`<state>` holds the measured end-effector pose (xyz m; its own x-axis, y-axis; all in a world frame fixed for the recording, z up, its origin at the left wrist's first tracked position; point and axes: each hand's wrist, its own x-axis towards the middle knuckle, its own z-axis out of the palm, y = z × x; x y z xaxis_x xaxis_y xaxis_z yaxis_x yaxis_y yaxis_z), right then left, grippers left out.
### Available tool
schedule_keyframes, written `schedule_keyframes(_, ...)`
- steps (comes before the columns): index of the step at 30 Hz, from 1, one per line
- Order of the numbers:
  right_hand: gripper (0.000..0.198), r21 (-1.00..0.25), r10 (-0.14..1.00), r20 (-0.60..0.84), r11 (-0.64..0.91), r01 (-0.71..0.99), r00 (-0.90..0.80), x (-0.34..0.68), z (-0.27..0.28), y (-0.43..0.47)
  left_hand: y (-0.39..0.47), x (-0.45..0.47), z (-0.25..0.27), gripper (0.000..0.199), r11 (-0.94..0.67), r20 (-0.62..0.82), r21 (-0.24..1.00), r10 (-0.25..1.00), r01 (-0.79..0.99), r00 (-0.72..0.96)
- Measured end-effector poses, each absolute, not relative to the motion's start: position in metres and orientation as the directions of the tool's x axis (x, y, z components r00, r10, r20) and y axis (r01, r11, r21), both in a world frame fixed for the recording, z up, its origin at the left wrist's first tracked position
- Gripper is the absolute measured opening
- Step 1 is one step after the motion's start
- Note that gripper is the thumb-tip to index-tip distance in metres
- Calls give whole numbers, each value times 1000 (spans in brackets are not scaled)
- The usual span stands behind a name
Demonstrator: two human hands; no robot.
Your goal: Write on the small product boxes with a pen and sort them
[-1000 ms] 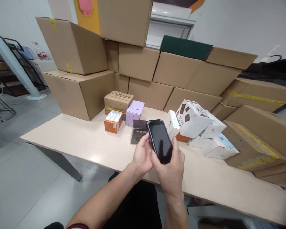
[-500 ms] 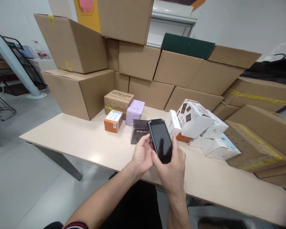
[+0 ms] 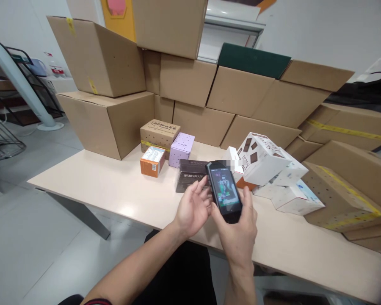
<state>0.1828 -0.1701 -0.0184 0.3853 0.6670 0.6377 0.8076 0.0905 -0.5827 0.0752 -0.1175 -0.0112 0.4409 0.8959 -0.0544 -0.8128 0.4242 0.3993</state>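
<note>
A black smartphone [image 3: 225,190] with its screen lit is held above the table, tilted up to the left. My right hand [image 3: 238,231] grips it, thumb at the lower left edge and fingers along the right side. Palm up beside the phone's left edge, my left hand [image 3: 195,207] is open with its fingers loosely curled; whether the fingertips touch the phone I cannot tell. Just behind the hands lies a dark box [image 3: 190,174], partly hidden by the phone. Left of it stand an orange and white box [image 3: 151,163], a lilac box [image 3: 180,150] and a small brown carton [image 3: 158,133].
Large cardboard boxes [image 3: 190,84] are stacked along the back of the pale table [image 3: 114,186]. White boxes [image 3: 263,159] are piled at the right, beside more cartons [image 3: 346,195] with yellow tape. A taller stack [image 3: 92,123] stands on the left.
The phone's screen has gone from dark to lit. My right hand has moved the phone slightly right, and my left hand has loosened from its left side.
</note>
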Motion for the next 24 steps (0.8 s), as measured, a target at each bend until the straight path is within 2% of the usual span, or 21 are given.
schedule_keyframes(2,90,-600,647,621,29,799,443,194,-20,-176,-120,65,-23,43,284,-12,555,943,-782,333)
schedule_keyframes(5,93,-623,632,555,-115,774,540,217,-22,-190,-117,43,-41,37,-88,160,773,985,-628,58)
schedule_keyframes(8,97,-606,640,449,-294,739,623,249,-30,-207,-104,17,-51,29,-348,294,842,937,-413,-189)
schedule_keyframes(10,99,-557,644,397,-397,729,654,274,-39,-216,-93,1,-51,35,-392,321,885,905,-251,-280)
schedule_keyframes(13,103,-447,658,356,-504,739,664,311,-55,-227,-78,-16,-46,57,-313,301,950,925,-13,-233)
schedule_keyframes(18,104,-280,642,230,-677,681,732,350,-73,-232,-61,-24,-43,89,-164,156,955,986,246,51)
schedule_keyframes(21,106,-246,633,164,-716,653,756,361,-77,-231,-50,-22,-43,100,-196,151,934,974,299,167)
schedule_keyframes(24,107,-227,652,139,-712,664,746,367,-79,-231,-36,-21,-40,104,-260,198,927,951,271,236)
